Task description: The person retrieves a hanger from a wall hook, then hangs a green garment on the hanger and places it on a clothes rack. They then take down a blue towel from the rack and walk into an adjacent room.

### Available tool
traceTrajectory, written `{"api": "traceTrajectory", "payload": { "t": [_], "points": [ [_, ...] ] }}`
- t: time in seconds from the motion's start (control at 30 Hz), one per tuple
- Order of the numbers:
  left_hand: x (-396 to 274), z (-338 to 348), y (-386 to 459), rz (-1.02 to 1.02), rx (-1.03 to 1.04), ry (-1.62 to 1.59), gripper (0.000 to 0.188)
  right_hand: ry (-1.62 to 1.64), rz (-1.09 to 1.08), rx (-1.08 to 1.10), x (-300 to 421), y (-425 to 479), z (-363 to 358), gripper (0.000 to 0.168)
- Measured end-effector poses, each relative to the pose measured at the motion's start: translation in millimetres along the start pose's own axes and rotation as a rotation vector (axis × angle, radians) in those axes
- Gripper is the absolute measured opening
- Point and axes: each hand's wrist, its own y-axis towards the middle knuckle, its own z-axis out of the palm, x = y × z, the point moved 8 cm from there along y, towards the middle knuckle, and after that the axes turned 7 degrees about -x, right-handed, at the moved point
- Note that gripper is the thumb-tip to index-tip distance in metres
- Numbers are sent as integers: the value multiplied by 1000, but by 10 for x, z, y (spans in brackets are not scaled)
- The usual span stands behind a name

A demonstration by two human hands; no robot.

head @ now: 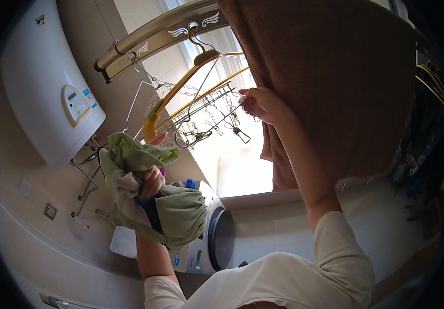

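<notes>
My left hand (pixel 153 182) grips a bunched light green garment (pixel 183 216) with beige and dark blue parts. Its folds hide some of the fingers, and one fingertip shows near the lower end of a yellow-and-brown clothes hanger (pixel 181 83). Raised higher, my right hand (pixel 260 104) has its fingers closed around the right end of a wire drying rack (pixel 202 110). Several metal wire clips (pixel 234 123) dangle from this rack, some against my fingers. Just behind my right forearm hangs a large brown towel (pixel 322 89).
A metal drying rail (pixel 160 36) with hooks runs overhead, holding a thin wire hanger (pixel 131 100). At left is a white water heater (pixel 52 85) with pipes below. A front-loading washing machine (pixel 202 239) stands beneath the garment, near a bright window (pixel 241 166).
</notes>
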Motion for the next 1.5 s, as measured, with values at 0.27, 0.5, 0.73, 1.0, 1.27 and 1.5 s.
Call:
{"api": "traceTrajectory", "payload": {
  "t": [0.27,0.5,0.73,1.0,1.27,1.5],
  "points": [
    [-73,18,160,-65,184,-34,33,203,94,57,155,-403,201,23],
    [-113,-159,255,-86,278,-53,40,485,-63,165,267,-579,308,22],
    [-90,-142,60,45,-98,31,69,574,-409,130,456,-963,415,37],
    [-112,57,-42,78,-45,206,67,261,-431,-194,451,-824,305,17],
    [-50,12,-34,33,-13,119,46,27,-475,-627,407,-560,103,36],
    [-72,-112,-69,95,-1,146,50,177,-316,-372,202,-575,198,29]
  ]
}}
